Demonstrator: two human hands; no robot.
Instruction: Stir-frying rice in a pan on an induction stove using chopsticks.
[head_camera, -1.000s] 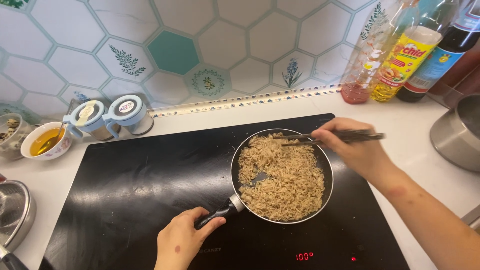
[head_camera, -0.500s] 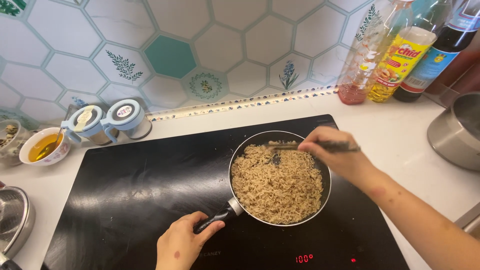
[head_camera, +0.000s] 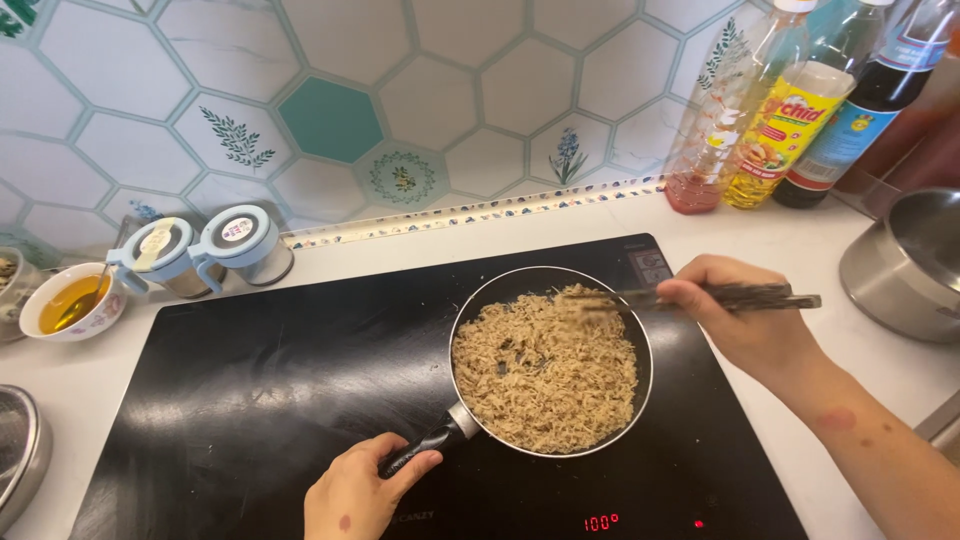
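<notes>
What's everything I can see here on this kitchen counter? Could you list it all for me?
Frying pan: one, dark, on the cooktop, full of shredded tan food.
Cooktop: one, black glass, centre.
Chopsticks: one pair, dark, over the pan.
Bottles: three, at the back right.
Lidded jars: two, back left.
Bowl: one, white, yellow liquid and spoon, left.
Steel pot: one, right edge.
Left hand: on the pan handle.
Right hand: holding the chopsticks.
</notes>
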